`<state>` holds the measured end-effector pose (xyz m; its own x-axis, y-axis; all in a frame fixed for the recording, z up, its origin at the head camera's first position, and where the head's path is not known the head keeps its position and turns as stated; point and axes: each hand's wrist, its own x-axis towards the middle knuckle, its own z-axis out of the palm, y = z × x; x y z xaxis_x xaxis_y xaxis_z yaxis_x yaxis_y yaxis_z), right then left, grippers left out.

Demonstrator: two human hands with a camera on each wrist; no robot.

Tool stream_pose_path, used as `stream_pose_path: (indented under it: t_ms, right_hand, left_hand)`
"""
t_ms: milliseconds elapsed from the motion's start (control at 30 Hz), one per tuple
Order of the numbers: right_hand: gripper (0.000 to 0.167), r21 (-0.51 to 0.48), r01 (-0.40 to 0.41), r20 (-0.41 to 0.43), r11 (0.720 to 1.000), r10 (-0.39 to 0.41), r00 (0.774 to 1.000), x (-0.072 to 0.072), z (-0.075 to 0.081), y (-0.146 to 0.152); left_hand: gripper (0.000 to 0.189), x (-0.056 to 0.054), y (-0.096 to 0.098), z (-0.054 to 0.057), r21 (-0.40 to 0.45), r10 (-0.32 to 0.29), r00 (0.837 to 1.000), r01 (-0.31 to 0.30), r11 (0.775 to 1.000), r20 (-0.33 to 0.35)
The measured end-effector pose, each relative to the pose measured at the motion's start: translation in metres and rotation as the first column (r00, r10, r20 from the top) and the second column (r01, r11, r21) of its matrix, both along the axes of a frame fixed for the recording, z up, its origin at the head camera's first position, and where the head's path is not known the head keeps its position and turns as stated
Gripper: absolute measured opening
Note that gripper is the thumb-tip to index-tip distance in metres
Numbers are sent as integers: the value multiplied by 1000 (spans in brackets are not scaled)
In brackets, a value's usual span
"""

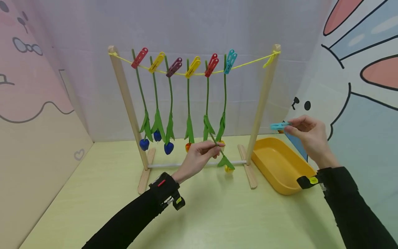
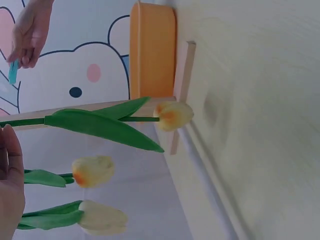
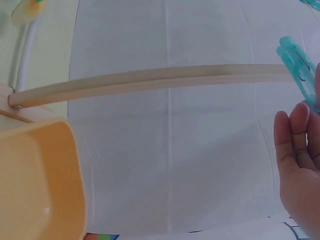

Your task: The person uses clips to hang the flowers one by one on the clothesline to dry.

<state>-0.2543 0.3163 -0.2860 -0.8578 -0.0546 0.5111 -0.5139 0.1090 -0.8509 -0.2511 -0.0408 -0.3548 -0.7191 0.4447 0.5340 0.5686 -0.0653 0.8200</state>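
My left hand (image 1: 196, 159) pinches the green stem of a yellow artificial tulip (image 2: 173, 116), whose bloom points down in front of the frame. To the right, above the tray, my right hand (image 1: 312, 136) holds a light-blue clothespin (image 1: 277, 126) between thumb and fingers. In the right wrist view this clothespin (image 3: 299, 67) points away from the fingertips. A yellow string (image 1: 252, 63) runs between two wooden posts, and several tulips hang bloom-down from it. Red, yellow, purple and blue clothespins grip their stems; the rightmost is a blue clothespin (image 1: 230, 61).
A wooden post (image 1: 262, 103) stands at the right end of the string, another post (image 1: 125, 93) at the left. A white bar (image 1: 168, 165) joins their feet. The yellow plastic tray (image 1: 280, 166) sits right of the frame on the pale table (image 1: 211, 221).
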Motion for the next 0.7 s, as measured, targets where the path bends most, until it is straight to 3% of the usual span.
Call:
stream_pose_path:
  t_ms: [200,433,533,700]
  right_hand:
    - [11,195,99,-124,976,-76,989,-8,35,-7]
    - [11,196,50,-233,979,-3,973,-20,74,-20]
    - [12,227,97,-269,969,-33,963,-24,91,-26]
    - [11,301,216,-327,929,-112,938,-31,120,-35]
  left_hand:
    - [26,-12,21,27,11,17,997,-16,1000,-69]
    - [27,-27,44,58,19,78,993,-76,997,-93]
    - [27,-33,54,70,33,107,991,-105,994,-77]
    - [29,-43,67,91,27,169,983,-167,986,-70]
